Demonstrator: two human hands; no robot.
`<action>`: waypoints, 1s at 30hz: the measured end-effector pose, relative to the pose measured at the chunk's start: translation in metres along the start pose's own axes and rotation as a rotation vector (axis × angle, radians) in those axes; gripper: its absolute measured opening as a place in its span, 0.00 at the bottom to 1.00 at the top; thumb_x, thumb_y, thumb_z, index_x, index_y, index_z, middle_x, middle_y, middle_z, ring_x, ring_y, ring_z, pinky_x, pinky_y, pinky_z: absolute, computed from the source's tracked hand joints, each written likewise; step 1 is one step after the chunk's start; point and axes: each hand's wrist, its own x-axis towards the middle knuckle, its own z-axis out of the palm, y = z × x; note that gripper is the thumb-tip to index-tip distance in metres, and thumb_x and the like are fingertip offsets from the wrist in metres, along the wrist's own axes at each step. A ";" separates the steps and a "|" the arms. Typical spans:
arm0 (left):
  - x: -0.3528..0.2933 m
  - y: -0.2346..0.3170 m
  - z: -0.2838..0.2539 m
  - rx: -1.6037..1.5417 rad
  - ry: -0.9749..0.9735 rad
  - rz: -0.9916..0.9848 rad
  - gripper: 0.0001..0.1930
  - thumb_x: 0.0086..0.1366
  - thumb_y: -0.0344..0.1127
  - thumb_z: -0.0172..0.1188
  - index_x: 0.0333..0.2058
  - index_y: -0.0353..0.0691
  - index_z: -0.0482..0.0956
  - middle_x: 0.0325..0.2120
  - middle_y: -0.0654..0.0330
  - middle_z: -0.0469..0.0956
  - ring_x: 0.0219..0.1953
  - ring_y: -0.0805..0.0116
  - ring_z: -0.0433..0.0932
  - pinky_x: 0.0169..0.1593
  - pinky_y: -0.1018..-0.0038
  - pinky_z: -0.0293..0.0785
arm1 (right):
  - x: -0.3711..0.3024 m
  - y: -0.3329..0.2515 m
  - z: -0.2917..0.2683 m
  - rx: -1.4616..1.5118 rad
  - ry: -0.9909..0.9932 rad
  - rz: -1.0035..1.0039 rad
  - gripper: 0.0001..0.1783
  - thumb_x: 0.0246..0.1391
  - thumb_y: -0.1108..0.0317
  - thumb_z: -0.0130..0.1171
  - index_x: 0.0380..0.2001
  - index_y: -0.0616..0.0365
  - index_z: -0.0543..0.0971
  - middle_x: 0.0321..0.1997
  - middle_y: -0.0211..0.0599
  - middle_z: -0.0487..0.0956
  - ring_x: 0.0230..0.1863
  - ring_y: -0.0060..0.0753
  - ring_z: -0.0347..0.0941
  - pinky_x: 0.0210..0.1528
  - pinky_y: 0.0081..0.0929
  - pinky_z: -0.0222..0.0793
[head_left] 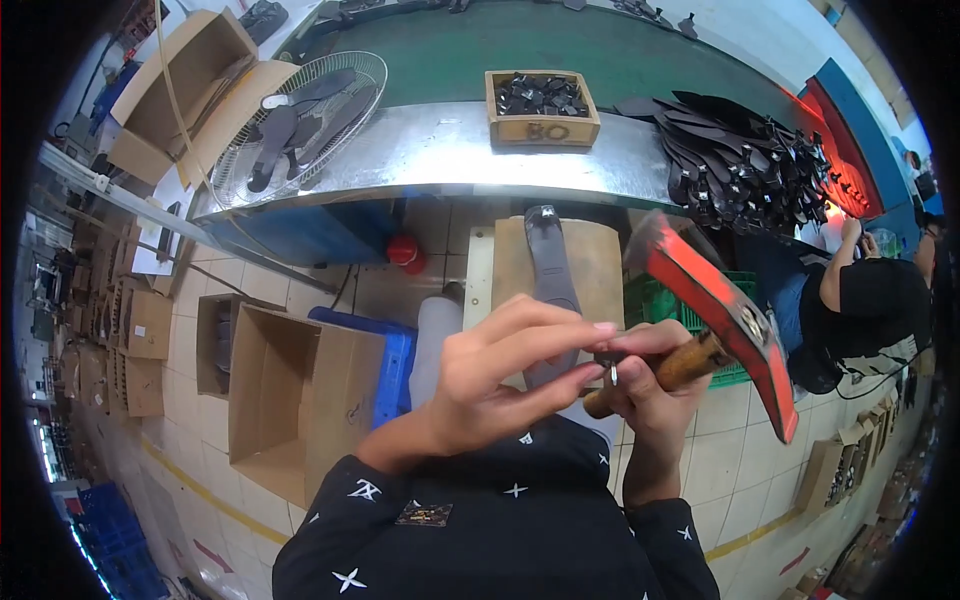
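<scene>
My left hand (510,365) comes in with thumb and forefinger pinched together on a small dark piece with a shiny metal part (613,371). My right hand (650,385) meets it there, its thumb and forefinger at the same piece. Across the right palm lies the short wooden handle of a hammer (765,335), whose red and black head points away to the right. Beneath the hands, a dark shoe-sole-shaped piece (547,250) with a small clip at its far end lies on a tan board (600,255). The fingers partly hide both the piece and the board.
Ahead, a metal-edged bench (430,150) bears a wooden box (545,132) of small dark clips, a wire basket (225,165) with sole pieces and a pile of clipped soles (735,165). Cardboard boxes (290,400) stand at left. A co-worker (875,300) sits at right.
</scene>
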 end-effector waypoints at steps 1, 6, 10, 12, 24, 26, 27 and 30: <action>-0.005 -0.004 0.003 -0.083 0.011 -0.090 0.16 0.55 0.23 0.68 0.44 0.33 0.81 0.35 0.55 0.81 0.28 0.75 0.73 0.29 0.80 0.69 | -0.003 0.001 0.000 0.054 0.007 0.084 0.09 0.54 0.75 0.65 0.38 0.65 0.78 0.29 0.35 0.78 0.18 0.15 0.68 0.17 0.14 0.61; -0.014 -0.018 0.008 -0.021 0.056 -0.152 0.17 0.54 0.23 0.67 0.45 0.37 0.82 0.33 0.57 0.80 0.31 0.65 0.75 0.33 0.76 0.73 | -0.009 0.025 -0.003 0.247 0.002 0.319 0.09 0.59 0.76 0.57 0.43 0.65 0.74 0.23 0.30 0.72 0.13 0.15 0.62 0.14 0.15 0.56; -0.010 -0.018 0.012 0.213 0.032 0.025 0.22 0.54 0.27 0.70 0.48 0.33 0.78 0.30 0.60 0.82 0.29 0.71 0.73 0.32 0.78 0.69 | -0.019 0.041 -0.011 0.252 -0.021 0.302 0.12 0.56 0.75 0.59 0.43 0.67 0.73 0.29 0.36 0.75 0.12 0.16 0.63 0.14 0.15 0.57; -0.011 -0.018 0.011 0.273 0.076 0.033 0.31 0.52 0.30 0.71 0.55 0.31 0.72 0.26 0.63 0.83 0.29 0.70 0.71 0.35 0.77 0.69 | -0.015 0.036 -0.010 0.334 -0.032 0.296 0.12 0.55 0.75 0.60 0.43 0.67 0.73 0.30 0.37 0.76 0.12 0.16 0.63 0.14 0.15 0.57; -0.011 -0.111 0.015 0.373 0.244 -0.240 0.32 0.54 0.38 0.72 0.57 0.38 0.71 0.37 0.55 0.81 0.35 0.62 0.77 0.39 0.70 0.73 | 0.015 0.037 -0.028 -0.020 0.033 0.285 0.07 0.54 0.78 0.62 0.37 0.67 0.79 0.26 0.34 0.77 0.12 0.13 0.63 0.13 0.14 0.55; -0.005 -0.159 0.014 0.482 0.257 -0.166 0.28 0.55 0.37 0.70 0.54 0.37 0.72 0.37 0.54 0.82 0.35 0.60 0.77 0.40 0.69 0.73 | 0.029 0.046 -0.033 -0.133 0.023 0.256 0.06 0.55 0.78 0.60 0.37 0.68 0.78 0.31 0.38 0.78 0.12 0.14 0.63 0.13 0.14 0.56; -0.002 -0.177 0.014 0.580 0.262 -0.109 0.25 0.57 0.37 0.68 0.52 0.36 0.74 0.37 0.53 0.82 0.35 0.59 0.78 0.41 0.67 0.73 | 0.035 0.051 -0.035 -0.250 0.027 0.243 0.06 0.56 0.77 0.59 0.36 0.68 0.77 0.37 0.43 0.78 0.12 0.15 0.64 0.12 0.14 0.56; 0.014 -0.202 0.014 0.400 0.074 -0.056 0.19 0.57 0.38 0.68 0.44 0.34 0.79 0.36 0.52 0.82 0.35 0.57 0.79 0.44 0.66 0.73 | 0.055 0.062 -0.040 -0.325 0.015 0.214 0.08 0.56 0.73 0.62 0.37 0.66 0.78 0.30 0.35 0.78 0.14 0.12 0.63 0.13 0.13 0.55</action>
